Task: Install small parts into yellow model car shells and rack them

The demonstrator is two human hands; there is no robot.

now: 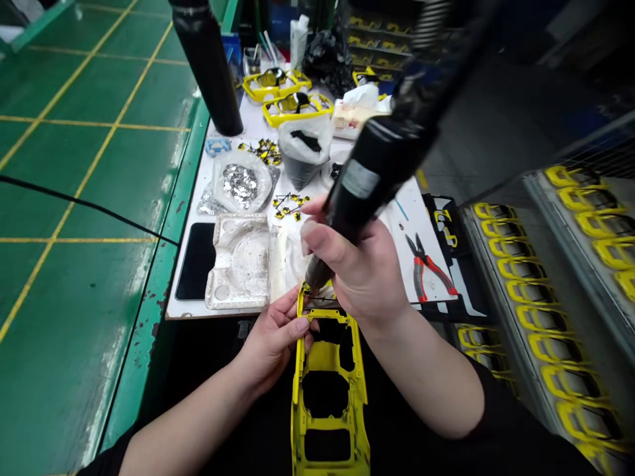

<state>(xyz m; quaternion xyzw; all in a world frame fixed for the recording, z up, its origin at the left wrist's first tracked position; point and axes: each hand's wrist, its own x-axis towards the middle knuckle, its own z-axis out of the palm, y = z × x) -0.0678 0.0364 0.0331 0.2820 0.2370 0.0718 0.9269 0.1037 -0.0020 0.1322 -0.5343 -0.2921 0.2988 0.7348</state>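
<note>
- Right of the foam block [243,264] and nearer me sits the yellow frame [323,357]; my left hand [278,337] pinches its far-left corner, thumb on the rail.
- My right hand [370,271] wraps its fingers round the black power driver [360,178], tip down at that corner; touching or not, I can't tell.
- The frame looks light, stiff and smooth, maybe slippery; slim rails could crack, so the side rail near the corner seems the safest hold.
- Counting: one frame and one driver in hand, one foam block, one dark slab [196,264] just left of it, one pair of pliers [421,256] well right.
- Beyond the block on the worktop [415,200]: one bag of shiny pieces [241,182].
</note>
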